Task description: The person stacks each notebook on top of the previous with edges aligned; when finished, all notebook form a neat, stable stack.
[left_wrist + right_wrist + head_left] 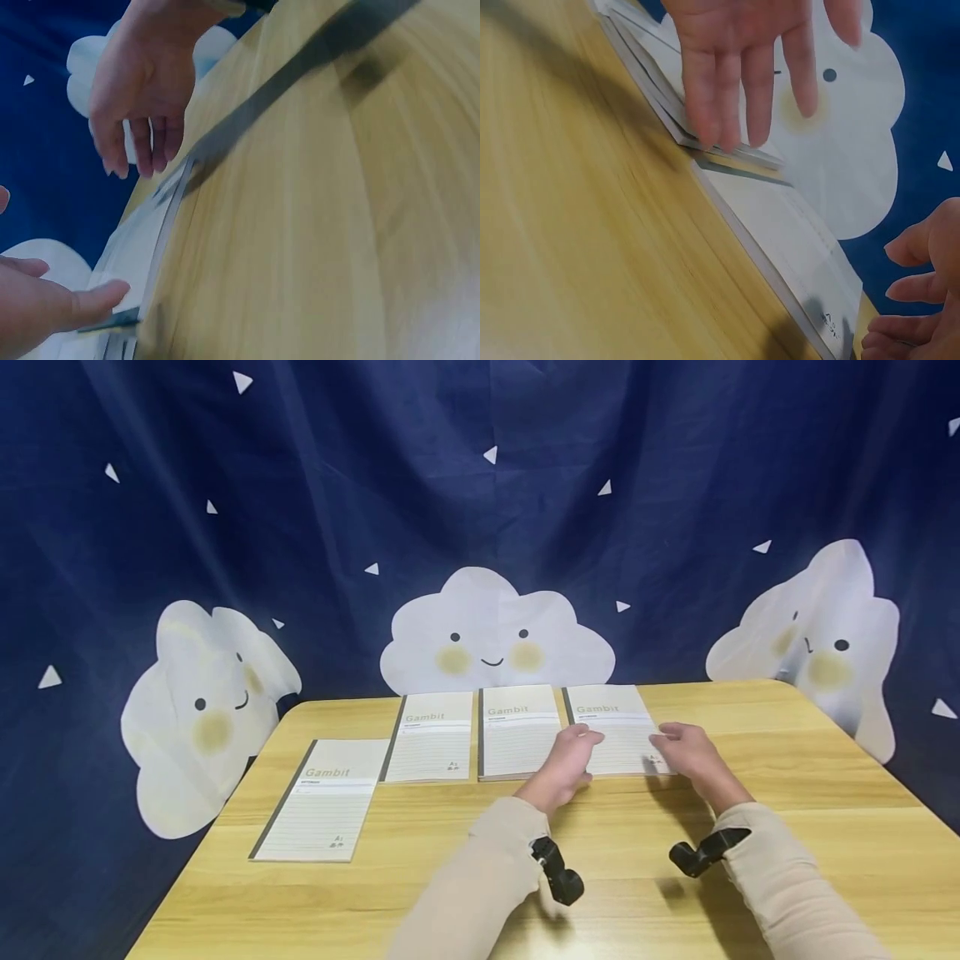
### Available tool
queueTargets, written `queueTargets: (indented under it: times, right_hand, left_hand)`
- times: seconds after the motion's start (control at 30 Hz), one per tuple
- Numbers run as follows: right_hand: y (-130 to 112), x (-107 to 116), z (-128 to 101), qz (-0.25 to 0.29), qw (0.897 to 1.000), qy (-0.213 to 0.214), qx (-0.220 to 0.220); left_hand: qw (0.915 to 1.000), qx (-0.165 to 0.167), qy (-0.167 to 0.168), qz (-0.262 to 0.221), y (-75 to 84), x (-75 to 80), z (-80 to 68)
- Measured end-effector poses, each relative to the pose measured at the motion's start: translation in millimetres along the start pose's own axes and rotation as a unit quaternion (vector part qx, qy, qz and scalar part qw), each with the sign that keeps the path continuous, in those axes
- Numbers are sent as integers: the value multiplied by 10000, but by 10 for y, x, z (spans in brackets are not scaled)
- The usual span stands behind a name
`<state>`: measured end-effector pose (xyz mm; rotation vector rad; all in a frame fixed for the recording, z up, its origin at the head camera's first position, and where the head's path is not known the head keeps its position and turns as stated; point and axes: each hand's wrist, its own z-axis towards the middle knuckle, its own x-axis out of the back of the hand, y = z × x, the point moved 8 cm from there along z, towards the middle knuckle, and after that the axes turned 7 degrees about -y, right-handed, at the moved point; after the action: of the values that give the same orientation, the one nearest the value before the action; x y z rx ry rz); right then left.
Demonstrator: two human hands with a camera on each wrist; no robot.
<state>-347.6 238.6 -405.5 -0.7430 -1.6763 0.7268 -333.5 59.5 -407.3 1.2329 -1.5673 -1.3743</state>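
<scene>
A white notebook (611,727) with a dark spine and "Gambit" on its cover lies at the right end of a row on the table. My left hand (564,767) is over its lower left side, thumb toward the cover. Beside its right edge is my right hand (692,756). In the right wrist view the fingers of the left hand (739,67) extend straight, while the right hand (922,292) has loosely bent fingers beside the notebook (787,240). Nothing shows in either hand.
Two similar notebooks, a middle one (517,735) and one to its left (431,739), line the table's back. Another notebook (322,802) lies nearer, at the left. Behind the wooden table (420,860) hangs a dark blue curtain (450,510) with cloud faces.
</scene>
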Motion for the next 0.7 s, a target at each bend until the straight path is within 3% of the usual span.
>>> queueTargets:
  times: [0.23,0.47,0.7]
  right_hand:
    - [75,9,-29,70,9997,-121,-211]
    - [111,-14,-40,78,9993,-251,-265]
    - [109,12,-46,-121,9996,-55,-259]
  left_hand:
    - [9983,80,103,564,-42,-73,-14]
    - [9990,168,59,414,-103,-86,-35]
    - [9999,64,48,134,-132,-123,-9]
